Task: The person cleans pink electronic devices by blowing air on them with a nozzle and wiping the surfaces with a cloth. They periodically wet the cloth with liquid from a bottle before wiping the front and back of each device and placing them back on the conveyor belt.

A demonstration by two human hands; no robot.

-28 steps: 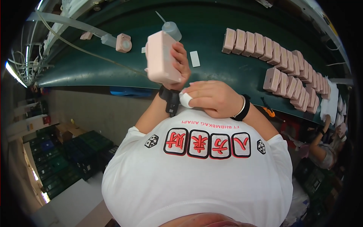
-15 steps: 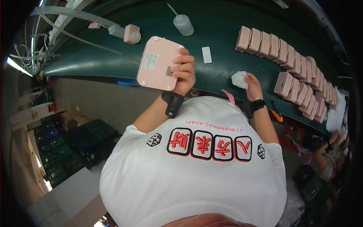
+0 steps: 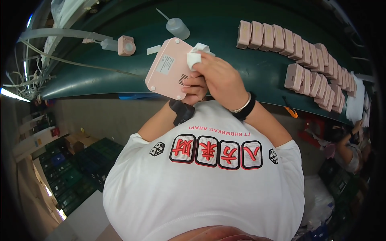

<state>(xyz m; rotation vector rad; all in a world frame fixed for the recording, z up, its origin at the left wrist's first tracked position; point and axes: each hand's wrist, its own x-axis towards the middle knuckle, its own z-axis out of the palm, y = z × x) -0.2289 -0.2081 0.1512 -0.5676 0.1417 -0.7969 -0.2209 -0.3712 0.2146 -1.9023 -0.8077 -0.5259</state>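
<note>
My left hand [image 3: 194, 89] grips the right edge of a pink square device [image 3: 171, 68] with rounded corners. Its underside faces up, showing a pale label, a barcode and small round feet. A crumpled white cloth [image 3: 194, 60] is pinched in my right hand [image 3: 221, 76], against the device's upper right edge. The right hand partly covers the left hand's fingers and that edge. Just beyond the device's upper left side, a small white rectangular piece [image 3: 153, 50] lies on the green work surface [image 3: 100, 78].
Rows of similar pink devices [image 3: 277, 38] stand at the right. At the back are a squeeze bottle [image 3: 177, 28] with a thin spout and a small pink block [image 3: 126, 45] beside another bottle [image 3: 109, 44]. Hoses [image 3: 76, 33] cross the left. Another person [image 3: 349, 150] is at far right.
My right hand has come left with the cloth from the work surface to the device. The white rectangular piece now lies farther left. The device stays in my left hand.
</note>
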